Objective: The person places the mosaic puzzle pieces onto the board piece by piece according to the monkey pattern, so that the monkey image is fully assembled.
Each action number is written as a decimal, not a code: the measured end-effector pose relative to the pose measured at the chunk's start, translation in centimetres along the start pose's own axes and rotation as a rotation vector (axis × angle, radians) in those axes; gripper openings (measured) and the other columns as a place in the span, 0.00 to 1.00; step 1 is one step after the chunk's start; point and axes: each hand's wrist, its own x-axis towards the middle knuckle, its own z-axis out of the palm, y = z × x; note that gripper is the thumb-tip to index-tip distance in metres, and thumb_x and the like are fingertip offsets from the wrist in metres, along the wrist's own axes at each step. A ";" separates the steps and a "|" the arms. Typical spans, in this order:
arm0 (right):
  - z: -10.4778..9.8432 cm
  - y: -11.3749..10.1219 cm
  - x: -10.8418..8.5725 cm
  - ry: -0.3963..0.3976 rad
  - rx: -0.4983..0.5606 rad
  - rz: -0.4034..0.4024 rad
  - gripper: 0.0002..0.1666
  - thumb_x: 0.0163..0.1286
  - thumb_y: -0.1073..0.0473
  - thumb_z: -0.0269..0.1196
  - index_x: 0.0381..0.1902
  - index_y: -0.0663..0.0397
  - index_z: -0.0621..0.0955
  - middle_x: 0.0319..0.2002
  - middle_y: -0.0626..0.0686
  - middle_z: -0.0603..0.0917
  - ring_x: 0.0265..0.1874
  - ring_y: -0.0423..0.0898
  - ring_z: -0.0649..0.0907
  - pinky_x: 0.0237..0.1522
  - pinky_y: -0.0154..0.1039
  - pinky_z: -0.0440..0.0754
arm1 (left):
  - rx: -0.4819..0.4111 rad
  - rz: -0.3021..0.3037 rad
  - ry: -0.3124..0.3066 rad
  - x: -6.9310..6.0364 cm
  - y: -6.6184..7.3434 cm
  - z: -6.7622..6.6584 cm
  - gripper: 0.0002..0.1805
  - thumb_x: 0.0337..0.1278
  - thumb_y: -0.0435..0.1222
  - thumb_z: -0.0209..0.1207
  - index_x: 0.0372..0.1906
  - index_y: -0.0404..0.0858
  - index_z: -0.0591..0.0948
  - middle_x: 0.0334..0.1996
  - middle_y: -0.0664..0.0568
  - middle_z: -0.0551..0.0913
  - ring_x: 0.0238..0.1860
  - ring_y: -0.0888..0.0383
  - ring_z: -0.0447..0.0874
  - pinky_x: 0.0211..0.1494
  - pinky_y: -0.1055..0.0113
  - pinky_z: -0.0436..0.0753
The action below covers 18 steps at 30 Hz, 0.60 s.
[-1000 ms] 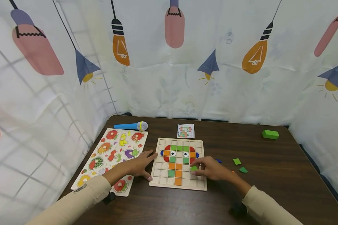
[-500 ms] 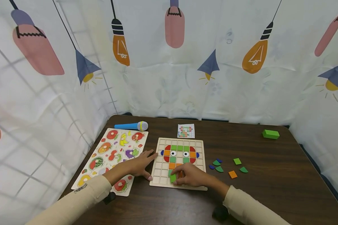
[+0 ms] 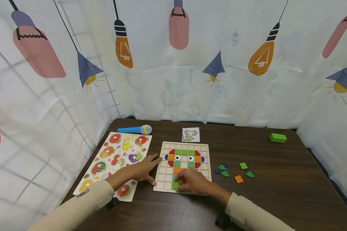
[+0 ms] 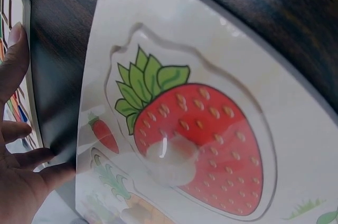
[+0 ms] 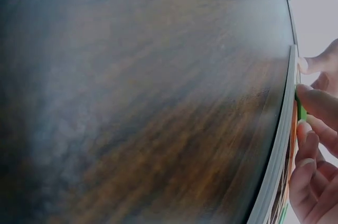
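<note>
My right hand (image 3: 193,182) is over the lower part of a wooden grid board (image 3: 163,180). Its thumb and a finger pinch a light green square tile (image 3: 175,185), which lies in the bottom row, left of the orange column partly hidden by the hand. In the right wrist view the green tile (image 5: 301,109) shows edge-on between the fingertips. Red, orange, green and blue tiles with two eye tiles form a face pattern on the board. My left hand (image 3: 143,169) lies with spread fingers, touching the board's left edge.
Right of the board lie several loose pieces, among them an orange square tile (image 3: 238,179) and a green square tile (image 3: 243,166). A pattern card (image 3: 191,134), fruit puzzle board (image 3: 99,152), blue toy microphone (image 3: 134,129) and green block (image 3: 278,138) are also on the table.
My right hand has carried the green square tile leftward across the board, down to the bottom row, where it now lies flatter. The left hand has stayed in place.
</note>
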 end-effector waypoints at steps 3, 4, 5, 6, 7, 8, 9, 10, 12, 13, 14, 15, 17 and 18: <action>0.0 -0.2 0.1 0.008 -0.024 0.001 0.15 0.57 0.49 0.77 0.41 0.45 0.88 0.26 0.34 0.77 0.27 0.30 0.73 0.33 0.27 0.74 | -0.002 0.000 -0.001 0.0 0.1 -0.1 0.57 0.48 0.53 0.74 0.80 0.47 0.55 0.80 0.40 0.48 0.80 0.37 0.45 0.74 0.38 0.62; 0.0 -0.2 0.1 0.009 -0.029 0.001 0.15 0.57 0.49 0.77 0.40 0.45 0.88 0.26 0.34 0.77 0.27 0.31 0.73 0.32 0.27 0.73 | -0.003 0.000 -0.001 0.0 0.1 -0.1 0.57 0.48 0.53 0.74 0.80 0.47 0.55 0.80 0.40 0.48 0.80 0.38 0.45 0.75 0.38 0.62; 0.0 -0.3 0.1 0.009 -0.035 0.000 0.16 0.56 0.48 0.77 0.40 0.45 0.88 0.26 0.35 0.77 0.27 0.31 0.73 0.32 0.27 0.73 | -0.004 0.000 -0.002 0.0 0.1 -0.1 0.57 0.48 0.52 0.74 0.80 0.47 0.55 0.80 0.40 0.48 0.80 0.38 0.45 0.75 0.38 0.62; 0.0 -0.3 0.1 0.008 -0.043 0.001 0.16 0.56 0.47 0.77 0.40 0.45 0.88 0.26 0.35 0.77 0.28 0.31 0.73 0.32 0.27 0.73 | -0.005 0.001 -0.003 -0.1 0.1 -0.2 0.57 0.49 0.52 0.73 0.80 0.47 0.54 0.80 0.40 0.48 0.80 0.37 0.45 0.75 0.38 0.62; 0.0 -0.3 0.1 0.007 -0.050 -0.001 0.16 0.56 0.47 0.77 0.40 0.45 0.88 0.27 0.35 0.78 0.28 0.31 0.73 0.32 0.28 0.73 | -0.004 0.002 -0.003 -0.1 0.1 -0.2 0.57 0.49 0.52 0.73 0.80 0.47 0.54 0.80 0.40 0.48 0.80 0.38 0.45 0.75 0.38 0.62; -0.1 -0.3 0.1 0.006 -0.057 -0.002 0.16 0.56 0.48 0.77 0.40 0.45 0.89 0.27 0.36 0.78 0.28 0.31 0.73 0.32 0.28 0.73 | -0.004 0.002 -0.004 -0.1 0.1 -0.2 0.57 0.49 0.52 0.73 0.80 0.47 0.54 0.80 0.40 0.48 0.80 0.38 0.45 0.75 0.38 0.62; -0.1 -0.4 0.0 0.005 -0.064 -0.003 0.15 0.56 0.48 0.77 0.40 0.45 0.89 0.27 0.36 0.78 0.28 0.31 0.73 0.32 0.28 0.73 | -0.003 0.000 -0.004 -0.1 0.1 -0.2 0.57 0.49 0.52 0.73 0.81 0.48 0.54 0.81 0.41 0.48 0.80 0.38 0.45 0.75 0.38 0.62; -0.1 -0.4 0.0 0.004 -0.071 -0.006 0.15 0.57 0.48 0.77 0.40 0.45 0.89 0.28 0.36 0.78 0.28 0.31 0.73 0.32 0.27 0.73 | -0.003 0.004 -0.003 -0.1 0.1 -0.2 0.57 0.49 0.52 0.73 0.80 0.47 0.54 0.80 0.40 0.48 0.80 0.38 0.45 0.75 0.38 0.62; -0.1 -0.4 0.1 0.007 -0.082 -0.010 0.14 0.58 0.50 0.76 0.40 0.45 0.89 0.28 0.36 0.79 0.28 0.31 0.73 0.32 0.27 0.73 | 0.001 0.002 -0.004 -0.2 0.1 -0.2 0.57 0.49 0.53 0.73 0.81 0.48 0.54 0.81 0.41 0.48 0.80 0.38 0.45 0.75 0.38 0.62; -0.1 -0.4 0.1 0.010 -0.085 -0.011 0.13 0.58 0.50 0.76 0.40 0.45 0.89 0.27 0.36 0.79 0.28 0.31 0.73 0.32 0.27 0.73 | 0.002 0.003 -0.004 -0.1 0.1 -0.2 0.57 0.49 0.53 0.73 0.80 0.48 0.54 0.81 0.41 0.48 0.80 0.38 0.45 0.75 0.38 0.62; -0.1 -0.4 0.2 0.014 -0.087 -0.011 0.12 0.59 0.51 0.76 0.40 0.45 0.89 0.27 0.36 0.79 0.28 0.30 0.73 0.32 0.27 0.74 | 0.001 0.005 -0.004 -0.2 0.1 -0.2 0.57 0.49 0.53 0.74 0.80 0.47 0.54 0.80 0.40 0.48 0.80 0.38 0.45 0.75 0.38 0.62; -0.1 -0.3 0.2 0.018 -0.088 -0.011 0.12 0.59 0.51 0.76 0.39 0.45 0.89 0.26 0.36 0.79 0.27 0.30 0.74 0.32 0.27 0.74 | 0.001 0.007 -0.003 -0.1 0.1 -0.2 0.57 0.48 0.52 0.74 0.80 0.47 0.54 0.80 0.40 0.48 0.80 0.37 0.45 0.75 0.38 0.62; 0.0 -0.2 0.3 0.023 -0.086 -0.008 0.11 0.59 0.51 0.76 0.39 0.45 0.88 0.26 0.36 0.78 0.27 0.30 0.74 0.32 0.27 0.74 | -0.001 0.007 -0.003 -0.1 0.1 -0.1 0.57 0.48 0.53 0.74 0.80 0.47 0.55 0.80 0.40 0.48 0.80 0.37 0.45 0.75 0.38 0.62; 0.0 -0.2 0.3 0.026 -0.086 -0.007 0.11 0.59 0.51 0.76 0.39 0.45 0.88 0.25 0.35 0.78 0.27 0.30 0.74 0.31 0.27 0.74 | -0.004 0.009 -0.001 -0.1 0.0 -0.1 0.57 0.48 0.52 0.74 0.80 0.47 0.55 0.80 0.40 0.49 0.80 0.37 0.45 0.75 0.38 0.62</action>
